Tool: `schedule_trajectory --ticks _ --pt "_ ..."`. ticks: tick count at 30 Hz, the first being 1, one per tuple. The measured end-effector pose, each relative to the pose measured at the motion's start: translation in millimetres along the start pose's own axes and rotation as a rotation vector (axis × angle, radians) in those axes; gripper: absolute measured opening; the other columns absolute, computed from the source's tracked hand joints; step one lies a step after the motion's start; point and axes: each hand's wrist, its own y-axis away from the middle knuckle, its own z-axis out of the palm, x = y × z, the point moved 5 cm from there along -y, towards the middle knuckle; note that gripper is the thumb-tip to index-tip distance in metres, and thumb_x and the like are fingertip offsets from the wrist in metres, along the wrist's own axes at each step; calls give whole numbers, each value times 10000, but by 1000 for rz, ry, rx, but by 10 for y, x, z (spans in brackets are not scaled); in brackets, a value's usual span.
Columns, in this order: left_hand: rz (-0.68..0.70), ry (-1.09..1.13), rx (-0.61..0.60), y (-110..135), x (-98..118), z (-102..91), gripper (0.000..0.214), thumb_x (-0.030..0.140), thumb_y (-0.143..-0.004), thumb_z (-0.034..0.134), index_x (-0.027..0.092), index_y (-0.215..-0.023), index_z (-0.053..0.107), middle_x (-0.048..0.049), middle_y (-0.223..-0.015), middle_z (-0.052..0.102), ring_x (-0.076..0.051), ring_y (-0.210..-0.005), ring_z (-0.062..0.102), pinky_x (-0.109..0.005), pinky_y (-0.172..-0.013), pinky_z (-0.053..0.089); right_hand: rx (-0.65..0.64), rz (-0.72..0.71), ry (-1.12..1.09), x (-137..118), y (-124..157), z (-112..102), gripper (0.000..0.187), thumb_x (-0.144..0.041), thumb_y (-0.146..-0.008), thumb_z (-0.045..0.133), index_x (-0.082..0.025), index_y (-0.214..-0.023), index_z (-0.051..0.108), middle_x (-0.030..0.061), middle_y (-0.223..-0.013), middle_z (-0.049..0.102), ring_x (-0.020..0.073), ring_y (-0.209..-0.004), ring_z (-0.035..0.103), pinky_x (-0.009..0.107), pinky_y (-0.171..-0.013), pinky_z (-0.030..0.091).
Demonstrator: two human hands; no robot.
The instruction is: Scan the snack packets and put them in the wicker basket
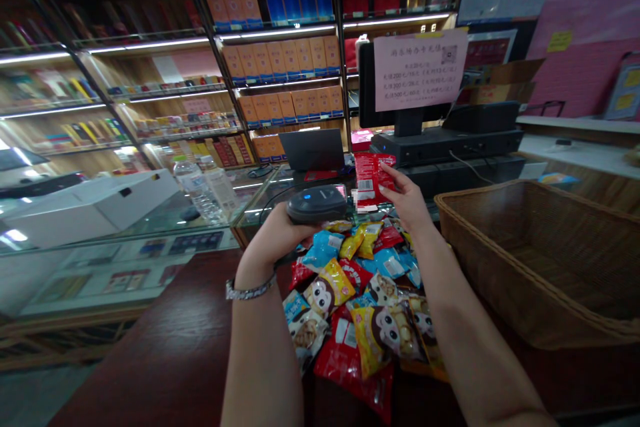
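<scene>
My left hand is closed around a dark handheld barcode scanner with a small blue light on top. Its front end points right, toward a red snack bag. That bag hangs upright from my right hand, pinched at its right side, with a white barcode label facing me. Below both hands lies a heap of snack bags in yellow, blue, red and white. Among them are a yellow bag with a cartoon face, a blue bag and a larger red bag.
A wicker basket stands at the right on the dark wooden table. Behind are a glass counter with plastic bottles, a white box, a monitor bearing a paper sign, and shelves of boxed goods.
</scene>
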Motion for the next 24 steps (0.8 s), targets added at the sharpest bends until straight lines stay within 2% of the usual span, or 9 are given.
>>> schedule_trajectory --ticks 8,12,20,24 --pt "-6 0 70 -16 -7 21 191 294 -694 759 159 -651 632 2 -481 599 -124 -423 530 -221 -436 431 -17 -9 -1 -39 9 4 686 -287 -784 650 -213 -1453 516 73 -1414 610 217 -1243 610 373 -1062 503" --pt "11 -24 34 -15 -24 17 219 307 -713 761 151 -640 626 -9 -493 609 -124 -434 536 -225 -450 437 -12 -22 -83 -23 -11 -16 702 -276 -751 685 -184 -1432 540 96 -1384 631 234 -1239 612 390 -1079 484" --pt "8 -32 55 8 -8 -17 172 283 -715 749 159 -685 633 4 -500 611 -130 -439 543 -231 -460 453 -36 4 -86 -14 -16 -39 689 -246 -741 662 -257 -1418 534 52 -1412 612 203 -1247 606 376 -1060 499" --pt "5 -29 57 10 -9 -7 185 293 -709 756 162 -676 630 -1 -503 613 -131 -441 543 -234 -462 455 -6 -14 57 -107 -18 -144 667 -245 -772 617 -235 -1433 524 55 -1375 637 208 -1215 622 371 -1031 512"
